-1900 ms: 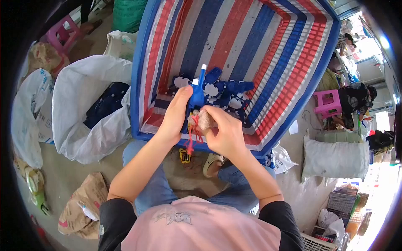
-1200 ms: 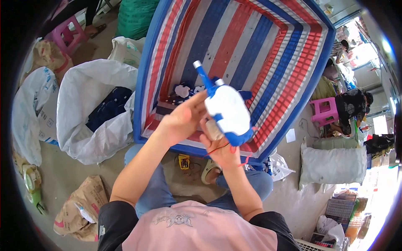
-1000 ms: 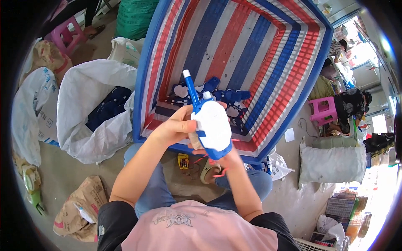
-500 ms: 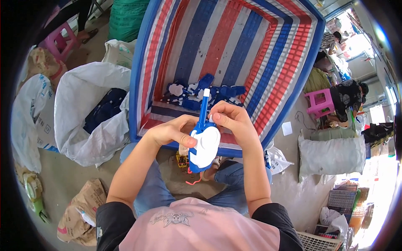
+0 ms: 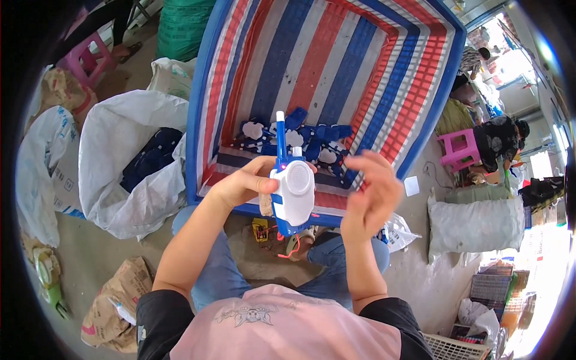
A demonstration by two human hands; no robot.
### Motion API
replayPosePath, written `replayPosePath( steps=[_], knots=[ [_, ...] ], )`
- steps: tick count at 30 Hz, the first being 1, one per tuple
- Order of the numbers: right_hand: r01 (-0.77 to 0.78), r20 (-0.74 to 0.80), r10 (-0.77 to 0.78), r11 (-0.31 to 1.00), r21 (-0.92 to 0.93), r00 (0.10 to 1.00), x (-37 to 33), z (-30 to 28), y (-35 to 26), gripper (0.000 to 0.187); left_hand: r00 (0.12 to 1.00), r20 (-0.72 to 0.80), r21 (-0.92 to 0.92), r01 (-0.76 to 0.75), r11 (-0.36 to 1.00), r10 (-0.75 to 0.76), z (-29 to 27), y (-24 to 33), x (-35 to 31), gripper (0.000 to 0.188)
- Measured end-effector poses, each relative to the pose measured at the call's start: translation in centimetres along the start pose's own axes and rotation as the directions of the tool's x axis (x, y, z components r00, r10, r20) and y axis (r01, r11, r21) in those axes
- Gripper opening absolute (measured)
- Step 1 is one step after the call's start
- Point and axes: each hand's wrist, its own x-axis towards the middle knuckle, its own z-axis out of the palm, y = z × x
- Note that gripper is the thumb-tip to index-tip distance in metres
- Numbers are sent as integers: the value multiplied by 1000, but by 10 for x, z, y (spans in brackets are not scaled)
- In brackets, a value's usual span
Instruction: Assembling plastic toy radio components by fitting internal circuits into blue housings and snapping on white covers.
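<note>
My left hand (image 5: 247, 183) grips a blue-and-white toy walkie-talkie (image 5: 296, 200) by its left side, thumb on the white front. The toy stands upright, its blue antenna (image 5: 280, 141) tipped with white and a round speaker grille on its face. A red cord (image 5: 291, 254) hangs below it. To the right of the toy, apart from it, is my right hand (image 5: 373, 195), blurred by motion, fingers spread and nothing seen in them. Beyond the hands several blue and white toy parts (image 5: 327, 133) lie in the near end of a large striped bin.
The blue-rimmed bin (image 5: 192, 120) fills the space ahead. A white sack (image 5: 129, 114) with dark blue pieces stands left, a stuffed pale sack (image 5: 477, 225) right. A small yellow thing (image 5: 259, 230) is on the floor between my legs. Another person (image 5: 501, 141) is near a pink stool (image 5: 459, 150).
My right hand has let go of the walkie-talkie and moved off to the right. In my left hand, the toy has turned so its speaker grille shows, and shifted slightly left.
</note>
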Motion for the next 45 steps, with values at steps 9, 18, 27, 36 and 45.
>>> replayPosePath(
  steps=[9,18,27,36,45],
  knots=[
    [42,134,-27,993,-107,991,-10,-8,-7,38,998,-49,-35,-44,998,42,-8,-10,0,86],
    [180,542,30,927,-330,840,-1,-6,-13,34,998,-53,-79,-34,996,30,-5,-2,-7,81],
    [-836,314,801,374,402,510,-28,1,14,18,966,-3,-230,-253,940,260,-10,-7,4,97],
    [-758,750,602,-345,554,274,-85,45,18,46,956,-86,-317,-292,903,279,-17,-23,-1,86],
    [-947,816,553,-140,289,168,-74,52,19,55,817,-224,248,-480,841,532,-4,39,-71,92]
  ],
)
